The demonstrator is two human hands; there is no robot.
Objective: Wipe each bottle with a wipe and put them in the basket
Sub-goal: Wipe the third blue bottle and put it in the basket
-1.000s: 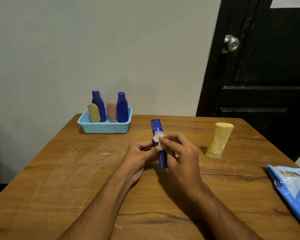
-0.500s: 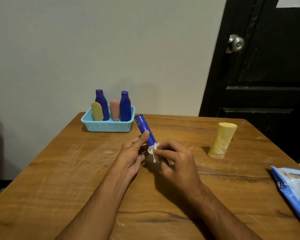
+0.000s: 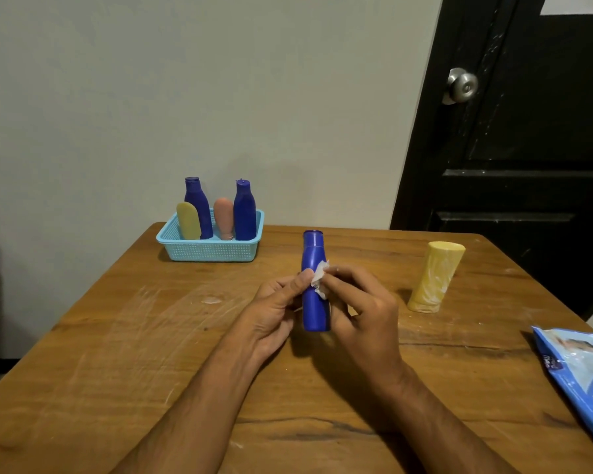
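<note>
A dark blue bottle (image 3: 313, 265) stands nearly upright above the middle of the wooden table (image 3: 117, 336), cap end away from me. My left hand (image 3: 271, 309) grips its lower left side, thumb on the body. My right hand (image 3: 360, 309) pinches a small crumpled white wipe (image 3: 319, 278) against the bottle's right side. A light blue basket (image 3: 209, 251) at the back left holds two dark blue bottles (image 3: 244, 213), a yellow one (image 3: 188, 222) and a pink one (image 3: 224, 217). A yellow bottle (image 3: 433, 277) stands upside down on the table to the right.
A blue and white pack of wipes (image 3: 582, 374) lies at the right edge of the table. Behind the table are a pale wall and a black door (image 3: 528, 148) with a metal knob (image 3: 461, 85).
The held bottle has swung from leaning left back to nearly upright, and the wipe has slid up along its side. The view shifted slightly.
</note>
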